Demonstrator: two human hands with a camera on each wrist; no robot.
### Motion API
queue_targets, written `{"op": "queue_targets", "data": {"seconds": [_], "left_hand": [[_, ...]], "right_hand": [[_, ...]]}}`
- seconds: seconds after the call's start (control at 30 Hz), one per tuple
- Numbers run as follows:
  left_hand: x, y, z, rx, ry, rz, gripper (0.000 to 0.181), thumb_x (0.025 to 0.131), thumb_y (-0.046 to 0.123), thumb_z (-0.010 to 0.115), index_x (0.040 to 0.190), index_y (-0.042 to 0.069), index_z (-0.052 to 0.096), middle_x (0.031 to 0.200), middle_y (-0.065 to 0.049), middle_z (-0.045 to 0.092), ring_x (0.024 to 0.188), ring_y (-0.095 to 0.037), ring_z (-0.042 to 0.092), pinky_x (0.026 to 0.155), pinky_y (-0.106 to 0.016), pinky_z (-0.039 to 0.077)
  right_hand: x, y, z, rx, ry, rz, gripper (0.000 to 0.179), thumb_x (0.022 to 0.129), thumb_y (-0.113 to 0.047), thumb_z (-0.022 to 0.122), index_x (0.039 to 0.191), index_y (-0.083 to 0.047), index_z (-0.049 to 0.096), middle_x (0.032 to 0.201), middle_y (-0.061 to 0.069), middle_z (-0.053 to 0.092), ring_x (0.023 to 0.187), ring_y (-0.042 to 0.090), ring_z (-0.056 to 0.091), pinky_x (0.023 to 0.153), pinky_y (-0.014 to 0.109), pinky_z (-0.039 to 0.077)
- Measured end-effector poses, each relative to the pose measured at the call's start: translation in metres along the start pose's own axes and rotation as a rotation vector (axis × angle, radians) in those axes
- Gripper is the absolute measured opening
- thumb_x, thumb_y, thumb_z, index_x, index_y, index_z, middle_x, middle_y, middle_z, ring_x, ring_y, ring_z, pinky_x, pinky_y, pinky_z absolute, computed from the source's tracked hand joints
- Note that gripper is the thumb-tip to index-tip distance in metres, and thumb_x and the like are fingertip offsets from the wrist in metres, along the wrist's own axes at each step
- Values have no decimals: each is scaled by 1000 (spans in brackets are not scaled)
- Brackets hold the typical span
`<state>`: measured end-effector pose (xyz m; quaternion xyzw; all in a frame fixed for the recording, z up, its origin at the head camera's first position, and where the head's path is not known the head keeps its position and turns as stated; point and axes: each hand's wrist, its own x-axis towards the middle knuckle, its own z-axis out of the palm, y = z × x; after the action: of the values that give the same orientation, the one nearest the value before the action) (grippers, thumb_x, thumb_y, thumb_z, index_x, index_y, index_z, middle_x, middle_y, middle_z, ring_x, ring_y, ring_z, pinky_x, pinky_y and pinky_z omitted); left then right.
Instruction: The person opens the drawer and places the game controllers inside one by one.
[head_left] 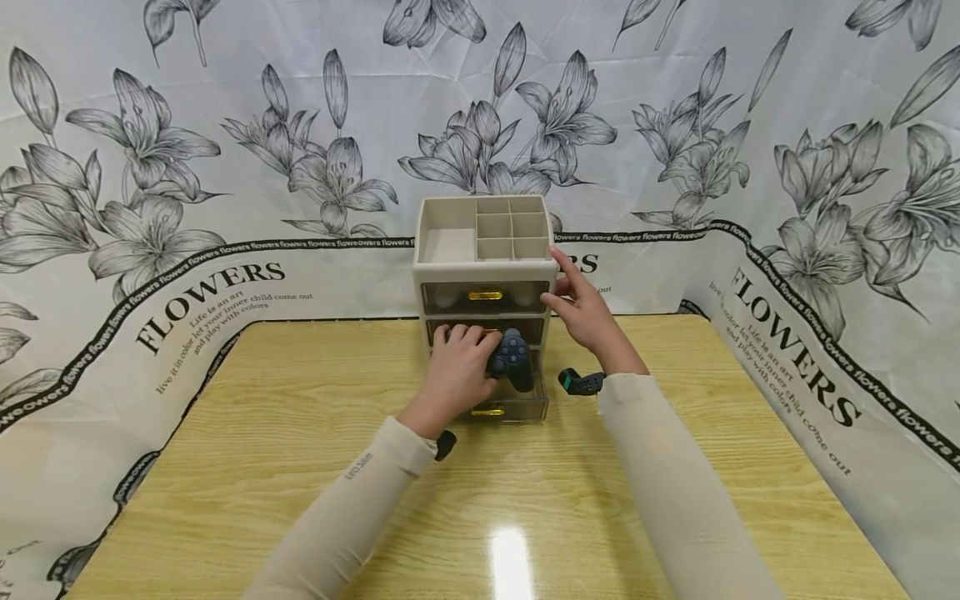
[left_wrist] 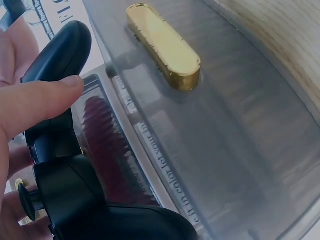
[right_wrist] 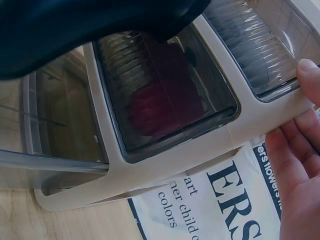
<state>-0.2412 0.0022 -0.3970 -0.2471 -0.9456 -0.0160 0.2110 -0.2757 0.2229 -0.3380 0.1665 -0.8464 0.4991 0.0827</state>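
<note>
My left hand point(head_left: 461, 367) grips a black game controller point(head_left: 512, 360) over the pulled-out bottom drawer point(head_left: 528, 407) of a cream desktop drawer organizer point(head_left: 483, 271). In the left wrist view the thumb point(left_wrist: 55, 97) lies across the controller point(left_wrist: 70, 185), beside the drawer's clear front with its gold handle point(left_wrist: 167, 47). My right hand point(head_left: 585, 312) holds the organizer's upper right front edge. The right wrist view shows its thumb on the front and its other fingers along the side. A dark red ribbed thing point(right_wrist: 167, 110) shows through the closed middle drawer.
The organizer's top has one large compartment point(head_left: 450, 242) and several small ones. Its top drawer point(head_left: 450, 297) is closed. It stands on a wood-grain table point(head_left: 322, 400), close to a flower-printed cloth point(head_left: 337, 167) hanging behind and at both sides. A black wrist strap point(head_left: 581, 382) sits by the right sleeve.
</note>
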Motion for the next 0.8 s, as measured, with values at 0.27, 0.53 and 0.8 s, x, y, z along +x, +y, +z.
{"op": "queue_targets", "data": {"seconds": [0.27,0.53,0.8], "left_hand": [[0,4,6,26,-12,2,65,75,46,78,132,24,55,122,-3,61,113,-28,53,103,-57,36],[0,4,10,27,-55,-5,65,77,48,77,133,25,55,123,-4,60,114,-28,53,102,-56,36],[0,3,15,22,-106,1,66,76,47,78,134,25,54,125,-3,60,115,-27,54,102,-55,37]], "right_hand": [[10,22,2,17,3,-12,72,99,-13,55,156,-32,16,117,26,56,115,36,54,107,54,39],[17,40,4,4,24,-26,70,98,-24,56,151,-49,17,115,19,57,113,30,56,107,52,41],[16,40,3,6,33,-21,70,98,-23,57,148,-53,20,114,17,58,112,29,56,107,51,41]]}}
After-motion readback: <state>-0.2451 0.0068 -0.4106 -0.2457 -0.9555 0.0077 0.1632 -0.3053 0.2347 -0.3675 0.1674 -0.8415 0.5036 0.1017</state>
